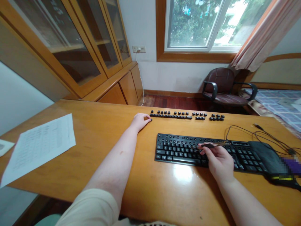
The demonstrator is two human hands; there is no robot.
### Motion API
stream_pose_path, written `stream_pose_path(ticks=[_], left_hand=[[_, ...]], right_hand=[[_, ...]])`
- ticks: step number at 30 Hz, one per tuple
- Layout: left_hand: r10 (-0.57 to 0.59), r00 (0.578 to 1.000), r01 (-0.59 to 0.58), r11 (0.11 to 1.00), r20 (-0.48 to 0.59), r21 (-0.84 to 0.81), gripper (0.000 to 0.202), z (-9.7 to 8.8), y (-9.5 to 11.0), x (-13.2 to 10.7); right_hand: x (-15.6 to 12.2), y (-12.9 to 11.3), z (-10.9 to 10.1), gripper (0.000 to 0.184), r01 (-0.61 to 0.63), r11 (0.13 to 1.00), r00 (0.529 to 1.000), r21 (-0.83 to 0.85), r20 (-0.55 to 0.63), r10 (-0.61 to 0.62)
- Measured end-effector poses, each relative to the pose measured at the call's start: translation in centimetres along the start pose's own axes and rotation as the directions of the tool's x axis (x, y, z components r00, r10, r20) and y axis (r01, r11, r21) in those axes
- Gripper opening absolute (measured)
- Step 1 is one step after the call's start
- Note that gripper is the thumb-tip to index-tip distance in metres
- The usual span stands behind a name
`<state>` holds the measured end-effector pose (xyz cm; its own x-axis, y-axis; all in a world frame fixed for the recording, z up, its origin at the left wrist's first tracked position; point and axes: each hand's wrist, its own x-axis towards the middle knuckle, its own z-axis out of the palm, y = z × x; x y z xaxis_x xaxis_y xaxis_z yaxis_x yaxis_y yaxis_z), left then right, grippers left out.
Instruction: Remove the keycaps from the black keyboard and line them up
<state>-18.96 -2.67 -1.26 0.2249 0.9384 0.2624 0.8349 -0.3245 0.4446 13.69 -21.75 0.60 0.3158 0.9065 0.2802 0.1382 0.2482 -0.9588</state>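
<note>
A black keyboard (178,150) lies on the wooden desk (98,150). My right hand (219,161) rests over its middle, fingers closed on a thin keycap puller tool (213,145) whose tip points left over the keys. Beyond the keyboard, several loose black keycaps (181,115) sit in a row near the desk's far edge. My left hand (141,121) reaches to the left end of that row, fingers curled and pinched at the first keycap (150,118).
A printed paper sheet (39,146) lies at the desk's left. A black cloth (268,157) and a cable (261,135) cover the keyboard's right end. An office chair (223,89) stands under the window; wooden cabinets (94,62) line the left wall.
</note>
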Motion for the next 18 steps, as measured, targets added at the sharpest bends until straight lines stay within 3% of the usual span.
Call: stream_pose_path(ticks=[7,18], left_hand=[[0.075,0.996,-0.073,0.996,0.052,-0.042,0.019,-0.01,0.23,0.24],[-0.019,1.0,0.02,0.998,0.004,-0.056,0.035,0.59,0.15,0.21]], right_hand=[[0.09,-0.22,0.01,0.015,-0.004,1.0,1.0,-0.017,-0.004,0.004],[0.08,-0.17,0.07,0.014,0.021,0.999,1.0,-0.024,0.0,-0.021]])
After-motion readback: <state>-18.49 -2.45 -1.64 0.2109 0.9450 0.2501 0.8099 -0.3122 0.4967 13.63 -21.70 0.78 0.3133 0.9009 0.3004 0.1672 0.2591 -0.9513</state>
